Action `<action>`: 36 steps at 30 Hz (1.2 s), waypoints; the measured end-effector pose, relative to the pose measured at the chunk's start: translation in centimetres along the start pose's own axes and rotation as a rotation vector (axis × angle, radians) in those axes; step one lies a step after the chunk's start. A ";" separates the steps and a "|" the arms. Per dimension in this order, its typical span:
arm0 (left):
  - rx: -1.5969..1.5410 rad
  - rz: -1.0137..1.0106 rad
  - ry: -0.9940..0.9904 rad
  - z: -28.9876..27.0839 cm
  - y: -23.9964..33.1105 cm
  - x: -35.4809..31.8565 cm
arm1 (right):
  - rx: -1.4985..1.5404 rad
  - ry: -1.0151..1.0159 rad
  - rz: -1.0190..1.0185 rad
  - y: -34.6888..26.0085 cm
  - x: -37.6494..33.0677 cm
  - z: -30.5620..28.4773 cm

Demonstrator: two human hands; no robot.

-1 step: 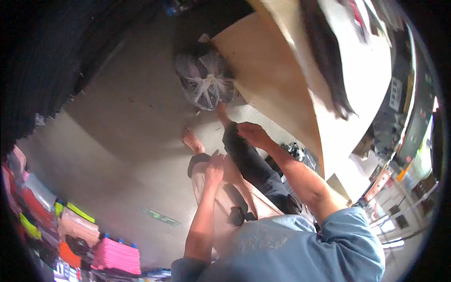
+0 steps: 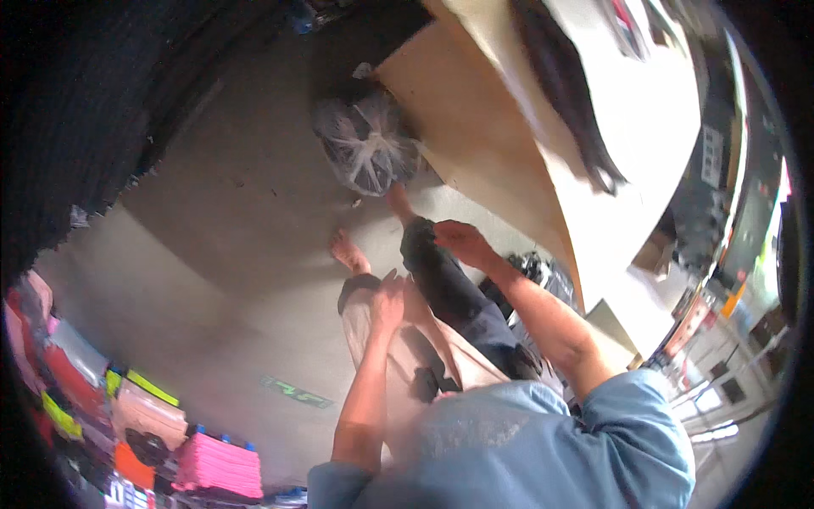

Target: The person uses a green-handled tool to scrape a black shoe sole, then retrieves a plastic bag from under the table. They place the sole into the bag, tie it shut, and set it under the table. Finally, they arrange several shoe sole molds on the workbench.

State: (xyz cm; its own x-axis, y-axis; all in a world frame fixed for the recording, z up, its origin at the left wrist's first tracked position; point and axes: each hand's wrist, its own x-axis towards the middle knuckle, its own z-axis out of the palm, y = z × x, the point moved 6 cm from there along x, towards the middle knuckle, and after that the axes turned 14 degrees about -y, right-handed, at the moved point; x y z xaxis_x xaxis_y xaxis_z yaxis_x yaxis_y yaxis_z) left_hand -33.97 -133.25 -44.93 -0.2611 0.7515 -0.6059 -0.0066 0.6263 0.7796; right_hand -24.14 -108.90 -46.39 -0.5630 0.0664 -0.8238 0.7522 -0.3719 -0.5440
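Note:
My left hand (image 2: 389, 303) is over my left thigh, on a pale pink, brightly lit surface (image 2: 366, 327) that could be cloth. Its fingers look stretched out, and I see nothing in them. Beside my right knee, my right hand (image 2: 465, 243) has its fingers curled in. The hand's own back hides whatever may be in them. Dark trousers (image 2: 454, 288) cover my right leg. Both of my feet (image 2: 348, 252) show bare on the grey floor (image 2: 280, 229).
A clear plastic bag (image 2: 369, 148) stands tied ahead of my feet. To the right is a pale table (image 2: 632, 170) bearing a long dark piece of cloth (image 2: 564, 85). Pink folded cloth (image 2: 219, 465) and other coloured stacks lie at lower left. Black plastic (image 2: 530, 267) lies beside the table.
The table and its dark cloth have slid left in view, while the coloured stacks have slid slightly right and down. Both hands keep nearly the same pose.

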 end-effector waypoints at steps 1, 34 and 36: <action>-0.016 0.006 -0.048 -0.5 0.3 -0.3 | -0.124 0.025 0.037 0.4 -2.8 0.1; 0.664 0.091 -0.769 30.2 35.4 -3.0 | -0.092 0.008 -0.216 25.6 -45.2 -8.3; 0.729 0.116 -0.801 32.8 37.6 -1.6 | -0.301 0.152 -0.377 25.6 -48.4 -9.4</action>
State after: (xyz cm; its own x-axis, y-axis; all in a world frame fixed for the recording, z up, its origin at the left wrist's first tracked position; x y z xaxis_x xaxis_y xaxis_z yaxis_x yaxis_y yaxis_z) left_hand -2.17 -104.11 -19.79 0.4833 0.5660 -0.6679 0.6208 0.3163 0.7173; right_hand 25.60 -112.95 -21.91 -0.7751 0.2866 -0.5631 0.5842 -0.0145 -0.8115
